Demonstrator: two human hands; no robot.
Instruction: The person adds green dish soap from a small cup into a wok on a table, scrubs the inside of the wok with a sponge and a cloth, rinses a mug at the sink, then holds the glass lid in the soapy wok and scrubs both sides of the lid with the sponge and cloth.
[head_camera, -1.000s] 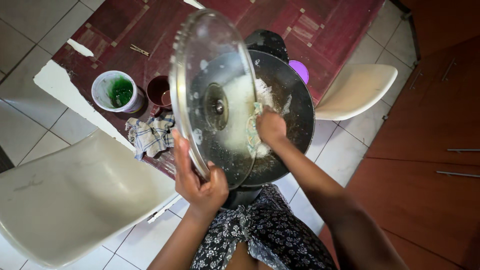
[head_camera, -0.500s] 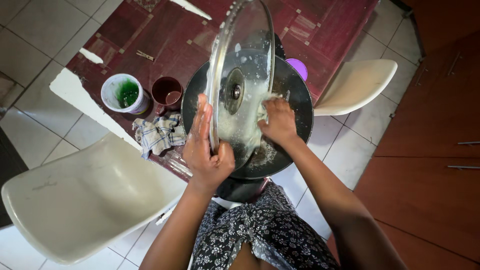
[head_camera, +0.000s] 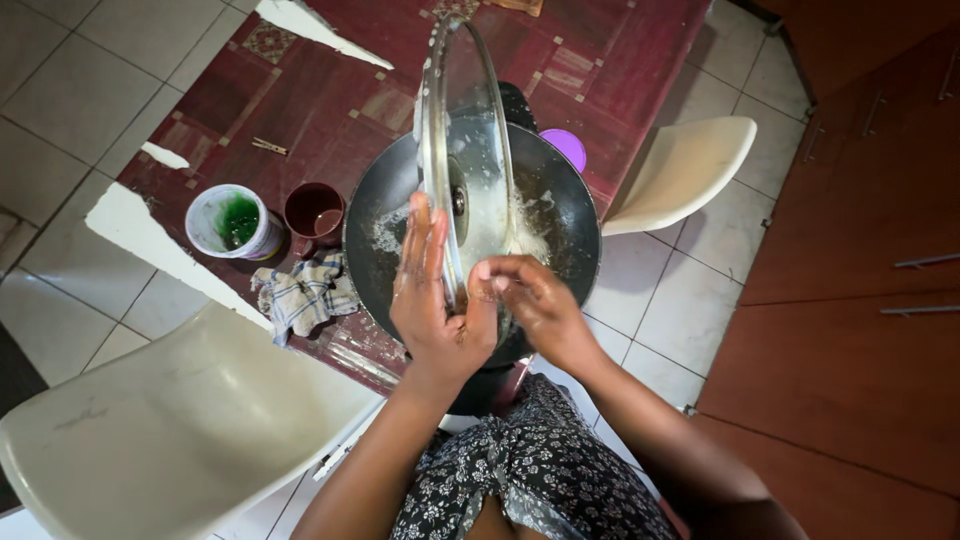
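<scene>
Standing on edge over the black pan (head_camera: 570, 215), the soapy glass lid (head_camera: 470, 150) is gripped by left hand (head_camera: 432, 300) and right hand (head_camera: 535, 300)

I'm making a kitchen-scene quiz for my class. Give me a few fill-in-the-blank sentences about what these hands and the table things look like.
1. The left hand holds a soapy glass ____ on edge over the black pan.
2. The white tub holds ____ liquid.
3. A checked cloth lies below the ____ cup.
4. The right hand rubs the glass with a soapy ____.

Missing words: lid; green; brown; cloth
</scene>
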